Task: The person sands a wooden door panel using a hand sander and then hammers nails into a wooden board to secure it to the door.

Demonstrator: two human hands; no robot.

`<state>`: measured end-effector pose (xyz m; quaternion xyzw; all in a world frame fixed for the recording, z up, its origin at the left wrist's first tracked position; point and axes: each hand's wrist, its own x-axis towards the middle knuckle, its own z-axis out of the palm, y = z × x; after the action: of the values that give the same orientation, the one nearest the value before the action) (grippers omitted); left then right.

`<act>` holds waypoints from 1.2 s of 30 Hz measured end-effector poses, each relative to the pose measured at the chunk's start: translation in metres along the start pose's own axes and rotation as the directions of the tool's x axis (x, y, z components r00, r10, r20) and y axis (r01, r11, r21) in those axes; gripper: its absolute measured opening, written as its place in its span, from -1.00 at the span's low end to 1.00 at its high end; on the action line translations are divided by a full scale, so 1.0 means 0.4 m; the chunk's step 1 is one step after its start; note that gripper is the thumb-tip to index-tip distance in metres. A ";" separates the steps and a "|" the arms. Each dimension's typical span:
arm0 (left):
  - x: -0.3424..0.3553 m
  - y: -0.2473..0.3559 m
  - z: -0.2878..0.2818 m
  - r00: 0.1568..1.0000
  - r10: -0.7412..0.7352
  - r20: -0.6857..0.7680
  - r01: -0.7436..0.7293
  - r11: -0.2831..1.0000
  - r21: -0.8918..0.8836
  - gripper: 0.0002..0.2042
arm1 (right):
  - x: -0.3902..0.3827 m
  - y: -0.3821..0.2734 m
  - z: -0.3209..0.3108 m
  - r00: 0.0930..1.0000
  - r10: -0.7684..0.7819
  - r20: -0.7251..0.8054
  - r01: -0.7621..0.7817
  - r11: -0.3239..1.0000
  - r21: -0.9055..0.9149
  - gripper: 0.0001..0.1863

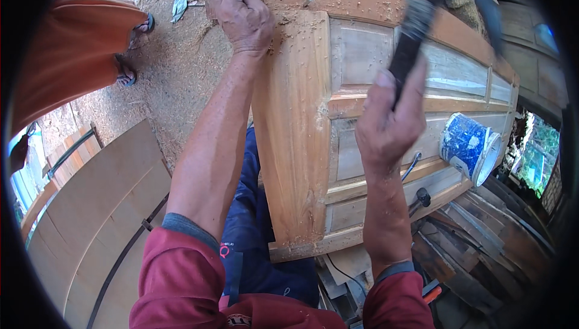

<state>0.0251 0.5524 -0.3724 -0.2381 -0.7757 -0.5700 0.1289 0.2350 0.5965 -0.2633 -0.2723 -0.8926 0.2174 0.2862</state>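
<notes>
A panelled wooden door (295,130) lies in front of me, with sawdust and wood chips over its far rail. My left hand (244,18) is at the door's far left corner, fingers curled; what they grip, if anything, is hidden. Raised over the panels, my right hand (392,118) is wrapped round the black handle of a hammer (416,24). The hammer's dark head is smeared by motion at the top right, apart from the wood. A small dark hole shows in the rail to the right of my left hand.
A blue paint-smeared bucket (464,142) lies tipped on the door's right part. Near it is a dark-headed tool (423,197). Wood offcuts (470,238) are heaped at the lower right. Curved plywood (102,208) stands at left. A person in orange cloth (78,51) stands far left.
</notes>
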 end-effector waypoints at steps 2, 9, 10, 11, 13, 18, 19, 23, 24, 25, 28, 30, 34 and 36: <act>0.002 0.014 0.015 0.997 -0.048 -0.053 0.051 0.998 0.045 -0.69 | -0.022 0.002 0.006 0.959 -0.067 -0.275 0.084 0.995 0.053 -0.43; -0.001 -0.012 0.016 0.997 -0.023 -0.074 0.029 0.995 0.094 -0.69 | -0.002 -0.033 -0.010 0.999 0.011 -0.049 -0.006 0.996 0.090 -0.50; -0.005 -0.009 0.021 0.997 -0.023 -0.074 0.030 0.995 0.092 -0.69 | -0.015 -0.022 -0.001 0.998 0.020 -0.060 -0.016 0.998 0.057 -0.46; -0.002 -0.011 0.026 0.997 -0.019 -0.076 0.025 0.996 0.090 -0.69 | -0.022 -0.012 0.014 0.997 0.024 -0.074 -0.022 0.999 0.027 -0.43; -0.022 -0.006 0.020 0.999 -0.013 -0.035 0.017 0.994 0.105 -0.69 | -0.020 0.023 0.034 0.989 0.067 0.134 -0.052 0.992 -0.115 -0.40; -0.025 -0.021 0.018 0.998 0.065 -0.003 -0.063 0.983 0.172 -0.69 | -0.001 -0.021 0.011 0.975 0.193 0.110 -0.200 0.978 0.057 -0.43; -0.030 -0.014 0.026 0.998 0.066 -0.004 -0.064 0.983 0.170 -0.69 | -0.022 -0.009 0.022 0.991 0.127 -0.048 -0.121 0.986 0.116 -0.45; -0.019 0.003 0.007 0.995 -0.062 0.074 0.051 0.989 0.141 -0.71 | -0.023 0.039 0.038 0.988 0.052 0.143 -0.048 0.998 -0.034 -0.46; -0.009 0.001 0.007 0.996 -0.054 0.065 0.044 0.989 0.142 -0.71 | -0.002 0.030 0.034 0.947 0.119 0.299 -0.114 0.993 -0.031 -0.46; -0.008 0.006 0.003 0.998 -0.068 0.002 0.068 0.996 0.061 -0.72 | -0.009 -0.005 0.012 0.974 0.092 0.208 -0.100 0.995 0.027 -0.45; -0.014 0.004 0.009 0.997 -0.063 -0.037 0.064 0.997 0.036 -0.73 | -0.061 -0.017 0.030 0.966 0.041 -0.255 0.005 0.984 0.178 -0.43; 0.009 0.019 0.026 0.999 -0.010 -0.038 0.012 0.997 0.076 -0.73 | -0.045 0.044 0.046 0.999 -0.023 0.046 0.028 0.991 -0.130 -0.40; 0.010 0.005 0.006 1.000 -0.007 -0.020 0.010 0.993 0.116 -0.70 | 0.016 0.010 0.010 0.917 0.314 0.247 -0.299 0.949 -0.098 -0.41; -0.007 0.010 0.004 1.000 0.004 0.002 -0.004 0.994 0.107 -0.69 | -0.008 -0.001 -0.003 0.969 0.240 0.063 -0.239 0.971 -0.017 -0.40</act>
<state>0.0295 0.5542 -0.3711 -0.2328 -0.8048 -0.5272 0.1421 0.2378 0.5945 -0.2635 -0.3722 -0.8629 0.2551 0.2276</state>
